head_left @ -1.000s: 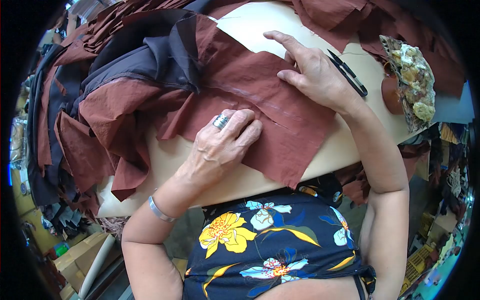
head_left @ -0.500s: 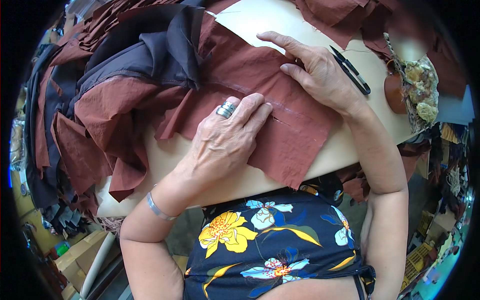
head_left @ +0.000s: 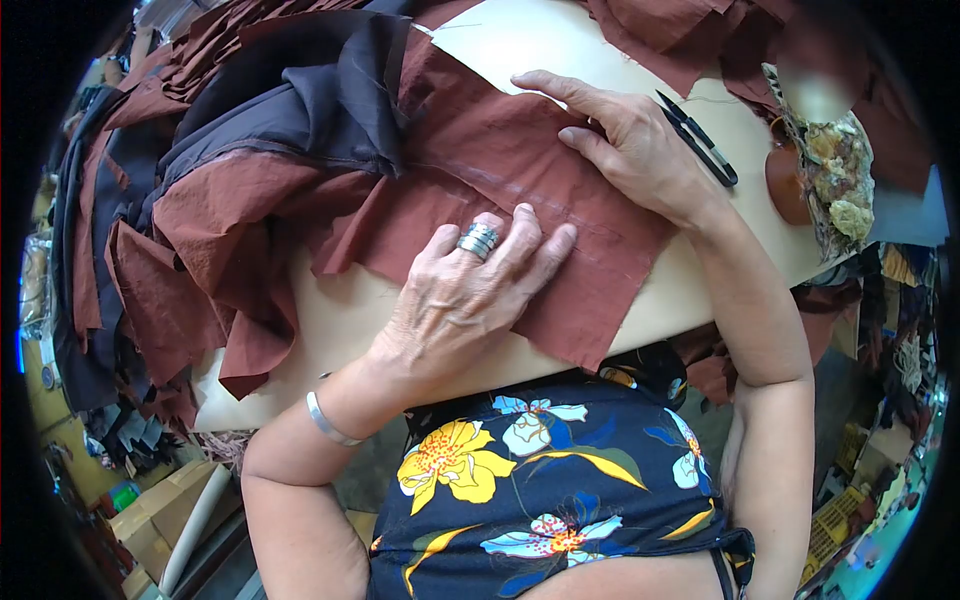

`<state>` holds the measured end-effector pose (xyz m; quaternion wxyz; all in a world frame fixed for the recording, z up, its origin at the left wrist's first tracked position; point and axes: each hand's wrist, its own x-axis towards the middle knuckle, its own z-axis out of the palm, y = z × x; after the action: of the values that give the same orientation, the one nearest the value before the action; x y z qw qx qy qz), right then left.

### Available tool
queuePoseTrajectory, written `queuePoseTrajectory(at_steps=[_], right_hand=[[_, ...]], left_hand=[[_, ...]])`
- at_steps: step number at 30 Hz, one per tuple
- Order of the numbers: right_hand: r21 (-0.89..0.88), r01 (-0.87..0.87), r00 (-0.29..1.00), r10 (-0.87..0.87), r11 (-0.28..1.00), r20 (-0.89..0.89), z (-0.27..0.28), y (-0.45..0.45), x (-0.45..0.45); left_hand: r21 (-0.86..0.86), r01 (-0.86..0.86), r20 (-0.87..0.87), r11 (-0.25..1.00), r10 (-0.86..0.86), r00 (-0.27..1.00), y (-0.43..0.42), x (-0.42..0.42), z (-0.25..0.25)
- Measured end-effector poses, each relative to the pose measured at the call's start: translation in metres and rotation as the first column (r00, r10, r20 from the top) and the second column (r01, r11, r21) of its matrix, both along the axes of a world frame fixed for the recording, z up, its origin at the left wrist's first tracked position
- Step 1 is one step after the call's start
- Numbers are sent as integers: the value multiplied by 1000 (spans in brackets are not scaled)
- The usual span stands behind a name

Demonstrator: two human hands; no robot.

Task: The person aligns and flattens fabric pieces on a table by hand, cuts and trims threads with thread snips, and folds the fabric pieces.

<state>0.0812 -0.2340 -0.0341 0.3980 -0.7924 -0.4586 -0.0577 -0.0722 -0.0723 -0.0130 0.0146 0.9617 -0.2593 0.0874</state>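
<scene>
A reddish-brown piece of cloth [head_left: 590, 300] lies over the tabletop, with pale chalk-like lines running across it. My left hand [head_left: 470, 290], with a wide silver ring on it, presses on this cloth with its fingers spread and slightly bent. Near the cloth's upper right edge rests my right hand [head_left: 630, 140], index finger stretched out and thumb apart, its other fingers partly hidden. Dark navy fabric [head_left: 330, 110] joined to more reddish-brown cloth is bunched on the left. Part of the cloth under my left hand is covered from sight.
A black pen-like tool [head_left: 700, 140] lies on the pale table [head_left: 480, 375] beyond my right wrist. To the right are a rough stone-like piece [head_left: 842, 170] and a brown round object [head_left: 787, 185]. More cloth [head_left: 670, 40] lies at the far edge. Cardboard [head_left: 160, 510] stands below left.
My left hand has shifted right and slightly down on the cloth, and its fingers have spread. A short dark slit near its fingertips is now covered. My right hand has barely moved.
</scene>
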Motion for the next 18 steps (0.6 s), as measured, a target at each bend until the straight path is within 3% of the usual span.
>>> queuePoseTrajectory(at_steps=[4,8,11,14,18], right_hand=[[3,-8,999,8,1000,37,-2,1,1],[-20,-31,999,31,999,-19,2,-2,0],[-46,18,997,-22,999,-74,9,2,1],[-85,35,988,-48,996,-149,13,12,2],[3,-3,990,3,1000,-138,0,18,5]], left_hand=[[166,48,90,985,-64,994,-8,0,3],[-147,149,120,978,-131,984,11,8,-6],[-250,24,74,968,-6,997,27,6,-10],[-204,33,60,978,-21,998,31,7,-13],[-231,25,96,973,-3,995,29,13,-16]])
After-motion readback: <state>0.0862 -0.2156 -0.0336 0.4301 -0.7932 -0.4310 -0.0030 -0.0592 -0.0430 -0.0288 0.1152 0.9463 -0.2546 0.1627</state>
